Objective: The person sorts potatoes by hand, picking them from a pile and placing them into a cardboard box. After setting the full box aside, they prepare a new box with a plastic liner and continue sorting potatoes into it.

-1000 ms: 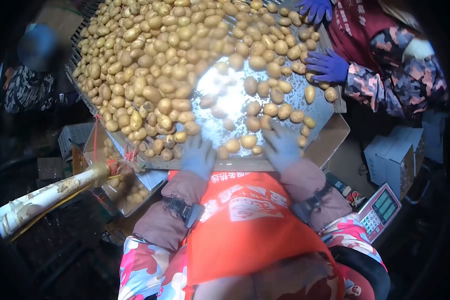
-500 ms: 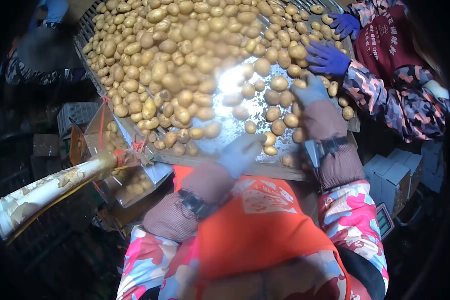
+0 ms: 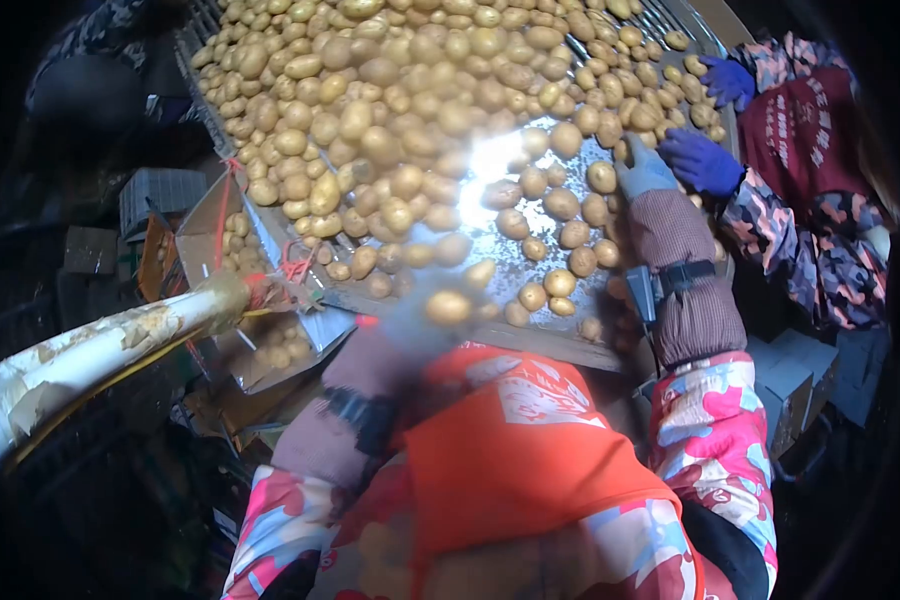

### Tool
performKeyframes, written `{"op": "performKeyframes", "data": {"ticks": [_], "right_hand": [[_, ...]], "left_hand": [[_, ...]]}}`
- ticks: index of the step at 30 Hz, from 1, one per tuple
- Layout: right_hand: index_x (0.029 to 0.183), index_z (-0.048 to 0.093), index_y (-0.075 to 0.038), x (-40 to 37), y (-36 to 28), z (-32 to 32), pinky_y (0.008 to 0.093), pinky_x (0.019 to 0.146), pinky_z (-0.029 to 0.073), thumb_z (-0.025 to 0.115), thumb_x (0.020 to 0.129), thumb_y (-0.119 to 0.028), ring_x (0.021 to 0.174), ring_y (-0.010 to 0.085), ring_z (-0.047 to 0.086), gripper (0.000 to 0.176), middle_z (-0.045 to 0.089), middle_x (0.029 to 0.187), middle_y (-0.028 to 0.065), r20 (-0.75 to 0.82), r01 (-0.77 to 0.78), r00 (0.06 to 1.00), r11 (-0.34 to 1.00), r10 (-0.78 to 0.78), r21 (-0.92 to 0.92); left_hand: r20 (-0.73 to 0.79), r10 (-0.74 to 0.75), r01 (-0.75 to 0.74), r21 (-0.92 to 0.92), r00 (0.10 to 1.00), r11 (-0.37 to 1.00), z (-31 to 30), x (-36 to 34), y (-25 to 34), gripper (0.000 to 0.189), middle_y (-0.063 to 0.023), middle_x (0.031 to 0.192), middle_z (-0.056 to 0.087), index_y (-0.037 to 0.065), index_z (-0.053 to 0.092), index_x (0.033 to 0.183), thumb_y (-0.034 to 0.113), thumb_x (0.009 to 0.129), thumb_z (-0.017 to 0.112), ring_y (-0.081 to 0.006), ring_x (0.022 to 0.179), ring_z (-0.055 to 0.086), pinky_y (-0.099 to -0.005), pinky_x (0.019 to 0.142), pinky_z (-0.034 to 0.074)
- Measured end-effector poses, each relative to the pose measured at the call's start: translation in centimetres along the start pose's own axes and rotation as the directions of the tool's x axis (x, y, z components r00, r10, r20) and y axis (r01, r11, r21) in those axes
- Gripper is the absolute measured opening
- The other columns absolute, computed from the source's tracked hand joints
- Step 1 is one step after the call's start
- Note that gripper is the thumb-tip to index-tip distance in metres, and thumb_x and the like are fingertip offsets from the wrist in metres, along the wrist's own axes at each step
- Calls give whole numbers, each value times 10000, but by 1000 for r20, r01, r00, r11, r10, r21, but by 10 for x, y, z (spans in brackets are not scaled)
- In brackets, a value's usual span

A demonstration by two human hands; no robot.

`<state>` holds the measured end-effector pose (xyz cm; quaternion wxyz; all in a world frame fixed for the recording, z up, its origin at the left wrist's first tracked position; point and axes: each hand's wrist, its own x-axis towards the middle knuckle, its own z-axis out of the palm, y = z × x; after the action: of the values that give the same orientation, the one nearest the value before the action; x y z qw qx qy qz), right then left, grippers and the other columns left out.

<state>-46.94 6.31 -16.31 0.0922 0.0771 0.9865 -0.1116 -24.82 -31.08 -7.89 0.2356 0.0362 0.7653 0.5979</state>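
Note:
Many potatoes (image 3: 320, 120) lie heaped on a metal sorting table (image 3: 490, 335), with a looser scatter on its shiny near part. My left hand (image 3: 405, 325), in a pale blue-grey glove, is blurred at the near edge. A potato (image 3: 448, 307) shows in its grasp, with another potato (image 3: 478, 273) close beside the fingertips. My right hand (image 3: 648, 172), also gloved, reaches among the potatoes at the right side. Its fingers are stretched out against a potato (image 3: 622, 151), and the fingertips are partly hidden.
A co-worker's purple-gloved hand (image 3: 705, 160) is just right of my right hand; their other hand (image 3: 727, 80) lies farther back. A peeling white pole (image 3: 110, 350) juts in at left, beside a lined carton (image 3: 198, 238) with potatoes. Boxes (image 3: 790, 375) stand at right.
My left hand has moved left and toward me, and a potato now shows in it. My right hand has moved slightly away over the potatoes. The whole view has shifted a little.

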Motion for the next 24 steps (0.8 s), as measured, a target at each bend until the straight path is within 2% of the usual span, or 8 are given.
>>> {"op": "performKeyframes", "data": {"ticks": [2, 5, 7, 12, 14, 17, 21, 24], "right_hand": [[1459, 512, -165, -1, -7, 0, 432, 1039, 481, 685, 905, -413, 1194, 371, 637, 631, 639, 1315, 231, 68, -25, 998, 985, 13, 170], [1440, 524, -121, -31, -16, -17, 395, 952, 521, 716, 897, -339, 1095, 310, 673, 616, 672, 1245, 193, 111, -86, 993, 911, 45, 403], [1424, 532, -82, -47, -19, -17, 348, 886, 543, 745, 889, -265, 1027, 243, 684, 604, 689, 1189, 156, 89, -94, 995, 837, 55, 540], [1350, 581, -69, -141, -130, -74, 306, 824, 568, 806, 859, -176, 974, 151, 663, 551, 678, 1141, 95, 435, -401, 901, 392, 3, 828], [1385, 580, -53, -156, -120, -27, 341, 1030, 480, 740, 925, -271, 1163, 188, 614, 534, 669, 1229, 118, 335, 22, 787, 566, -518, 824], [1408, 565, -40, -136, -141, -21, 357, 1082, 428, 641, 997, -300, 1226, 206, 565, 492, 641, 1264, 129, 171, 500, 658, 595, -733, 629], [1483, 482, -122, -28, -149, -34, 422, 1049, 467, 677, 936, -301, 1222, 323, 591, 608, 617, 1311, 179, -9, 311, 942, 867, -334, 390], [1491, 468, -213, 28, -146, -19, 462, 1029, 485, 732, 856, -287, 1203, 387, 592, 691, 605, 1334, 201, -118, 399, 903, 909, -412, -119]], "left_hand": [[-5, -228, 211, -353, 974, 912, -51, -55, -63, 288, -76, 960, 604, 95, 596, 1057, 367, 968, 634, -204, 865, 611, -315, 677, 544], [-147, -676, -164, -986, 722, 39, -129, -144, -94, 324, -68, 889, 536, 95, 571, 997, 419, 1000, 552, -195, 772, 547, -306, 587, 510], [-337, -757, -395, -912, 560, 113, -167, -170, -105, 308, -83, 987, 535, 89, 565, 1062, 392, 1005, 547, -216, 869, 544, -329, 678, 501], [-242, -436, -60, -919, 867, 389, -116, -121, -49, 323, -123, 1231, 531, 75, 548, 1224, 323, 1018, 533, -267, 1109, 536, -388, 906, 477], [-107, -313, 72, -857, 944, 510, -72, -85, -30, 350, -138, 1328, 529, 69, 542, 1289, 296, 1023, 528, -287, 1205, 533, -411, 998, 468], [12, -197, 138, -757, 980, 638, -7, -32, -33, 395, -147, 1405, 533, 59, 543, 1347, 286, 1025, 527, -303, 1288, 530, -425, 1096, 450], [96, -227, 230, -685, 969, 691, 15, 2, -36, 420, -123, 1339, 550, 41, 576, 1310, 340, 1017, 541, -284, 1236, 533, -392, 1106, 428], [107, -414, 342, -762, 904, 550, -6, -10, 9, 404, -121, 1309, 559, 32, 586, 1287, 335, 1023, 537, -273, 1200, 543, -378, 1067, 447]]}}
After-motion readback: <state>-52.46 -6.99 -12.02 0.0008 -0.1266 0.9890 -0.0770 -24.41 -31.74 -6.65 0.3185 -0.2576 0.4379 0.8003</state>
